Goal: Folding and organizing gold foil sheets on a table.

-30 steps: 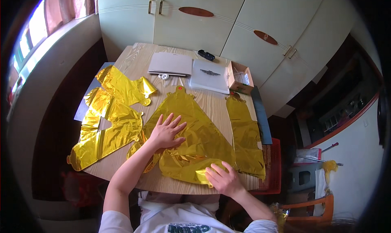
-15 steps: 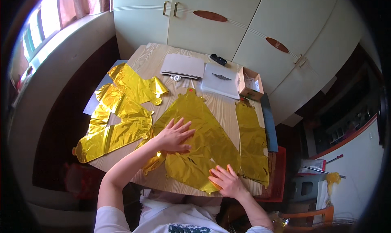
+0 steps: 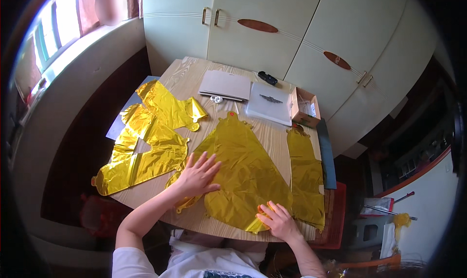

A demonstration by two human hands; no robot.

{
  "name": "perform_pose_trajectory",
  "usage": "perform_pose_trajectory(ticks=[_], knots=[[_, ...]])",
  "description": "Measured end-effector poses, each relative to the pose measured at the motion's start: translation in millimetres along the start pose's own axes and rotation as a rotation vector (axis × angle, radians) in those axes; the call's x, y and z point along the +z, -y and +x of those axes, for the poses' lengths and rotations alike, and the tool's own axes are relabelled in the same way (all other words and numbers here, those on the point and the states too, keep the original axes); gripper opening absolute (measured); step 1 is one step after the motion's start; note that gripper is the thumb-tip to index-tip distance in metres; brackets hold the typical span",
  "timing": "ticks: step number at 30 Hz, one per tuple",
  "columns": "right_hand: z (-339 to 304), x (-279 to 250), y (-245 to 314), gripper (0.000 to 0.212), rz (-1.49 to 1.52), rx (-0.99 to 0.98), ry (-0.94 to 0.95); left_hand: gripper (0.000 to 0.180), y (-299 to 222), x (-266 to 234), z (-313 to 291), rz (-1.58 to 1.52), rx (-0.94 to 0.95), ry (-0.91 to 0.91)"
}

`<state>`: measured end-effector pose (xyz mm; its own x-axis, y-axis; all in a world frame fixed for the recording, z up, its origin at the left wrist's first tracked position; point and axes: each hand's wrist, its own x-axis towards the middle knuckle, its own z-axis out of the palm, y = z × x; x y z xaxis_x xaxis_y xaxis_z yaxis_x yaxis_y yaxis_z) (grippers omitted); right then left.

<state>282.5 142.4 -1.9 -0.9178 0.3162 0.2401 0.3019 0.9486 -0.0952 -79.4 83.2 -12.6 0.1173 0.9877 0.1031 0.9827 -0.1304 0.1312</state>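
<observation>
On the wooden table (image 3: 194, 83), spread left hand (image 3: 197, 175) flattens crinkly gold foil balloon (image 3: 245, 171); right hand (image 3: 278, 221) pinches its corner.

We see bright daylight from the pink-curtained window (image 3: 58, 25) at upper left, glare on the crinkled gold foil sheet (image 3: 245, 173), dark vignetted, bent edges.

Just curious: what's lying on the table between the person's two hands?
In the head view, only the crinkled gold foil balloon spans between the left hand and right hand; both rest on it.
</observation>
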Motion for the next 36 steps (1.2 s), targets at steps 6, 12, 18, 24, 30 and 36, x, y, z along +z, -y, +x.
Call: perform_pose_trajectory(ticks=[6, 12, 18, 24, 30, 36], knots=[[-2, -3, 2, 0.031, 0.029, 0.025, 0.007, 0.077, 16, -22, -74, -0.168, -0.277, 0.013], [-3, -2, -1, 0.033, 0.070, 0.038, 0.024, 0.067, 12, -29, -118, -0.038, -0.228, 0.075], [-6, -3, 1, 0.033, 0.062, 0.030, 0.009, 0.067, 14, -29, -120, -0.016, -0.220, 0.094], [-5, -5, 4, 0.031, 0.042, 0.029, 0.001, 0.066, 15, -27, -120, -0.015, -0.225, 0.096], [-6, -7, 7, 0.032, 0.039, 0.021, -0.008, 0.067, 13, -32, -122, -0.024, -0.234, 0.100], [-10, -5, 9, 0.033, 0.045, 0.032, -0.003, 0.067, 12, -33, -124, -0.021, -0.242, 0.100]])
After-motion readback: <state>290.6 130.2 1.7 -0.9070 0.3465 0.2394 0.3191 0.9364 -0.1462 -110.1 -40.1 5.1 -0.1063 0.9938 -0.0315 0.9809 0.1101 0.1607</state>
